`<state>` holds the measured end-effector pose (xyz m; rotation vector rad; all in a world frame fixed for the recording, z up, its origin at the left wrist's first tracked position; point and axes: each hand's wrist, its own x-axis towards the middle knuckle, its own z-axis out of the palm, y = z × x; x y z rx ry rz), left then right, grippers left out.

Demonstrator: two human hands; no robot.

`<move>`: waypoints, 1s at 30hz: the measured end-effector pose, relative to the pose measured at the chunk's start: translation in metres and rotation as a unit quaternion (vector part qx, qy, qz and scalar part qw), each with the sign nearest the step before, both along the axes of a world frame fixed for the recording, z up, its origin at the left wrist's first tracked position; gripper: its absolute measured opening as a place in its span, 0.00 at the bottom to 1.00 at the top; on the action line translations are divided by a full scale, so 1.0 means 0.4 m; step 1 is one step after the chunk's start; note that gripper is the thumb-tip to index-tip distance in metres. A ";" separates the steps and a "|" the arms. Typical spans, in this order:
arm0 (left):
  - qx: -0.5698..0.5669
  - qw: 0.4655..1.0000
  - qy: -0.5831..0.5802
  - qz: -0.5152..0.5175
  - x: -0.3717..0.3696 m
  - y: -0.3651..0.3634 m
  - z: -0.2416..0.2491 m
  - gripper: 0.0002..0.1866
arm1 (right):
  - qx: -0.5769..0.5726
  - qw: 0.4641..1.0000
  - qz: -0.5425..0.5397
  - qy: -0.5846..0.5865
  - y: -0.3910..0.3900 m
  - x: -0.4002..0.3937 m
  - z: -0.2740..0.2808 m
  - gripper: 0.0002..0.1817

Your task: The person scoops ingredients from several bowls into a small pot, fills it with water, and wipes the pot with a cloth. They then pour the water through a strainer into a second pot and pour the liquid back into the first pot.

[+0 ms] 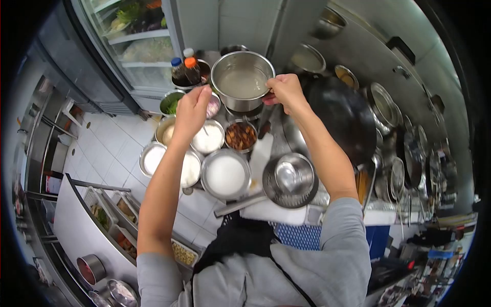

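A steel pot (243,105) with cloudy pale liquid in it is at the far side of the worktop. My right hand (286,93) grips its right rim, fingers closed on the edge. My left hand (193,113) is closed, to the left of the pot and apart from it, above the seasoning bowls; what its fingers hold, if anything, is hidden. Below it is a bowl of white powder (208,137) with a spoon in it. Nearby are a bowl of dark brown pieces (241,136), a bowl of chopped pink onion (212,108) and a bowl of greens (172,103).
Bottles (192,70) stand behind the bowls. Closer to me are a larger bowl of white granules (225,175) and a long-handled strainer with a metal bowl (293,174) in it. A big dark wok (341,120) is at right. A glass-door fridge (138,51) is at left.
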<state>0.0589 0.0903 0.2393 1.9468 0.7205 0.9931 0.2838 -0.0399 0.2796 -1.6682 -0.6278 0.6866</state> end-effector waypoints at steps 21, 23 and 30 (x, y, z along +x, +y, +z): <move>-0.241 0.941 0.116 -0.209 -0.356 -0.613 -0.074 0.13 | -0.105 0.990 -0.058 -0.069 -0.857 -0.551 -0.104 0.14; -0.228 0.939 0.133 -0.223 -0.354 -0.629 -0.104 0.14 | -0.078 0.994 -0.065 -0.032 -0.883 -0.559 -0.141 0.13; -0.273 0.941 0.093 -0.179 -0.314 -0.666 -0.158 0.15 | -0.080 0.991 0.032 0.100 -1.118 -0.502 -0.252 0.26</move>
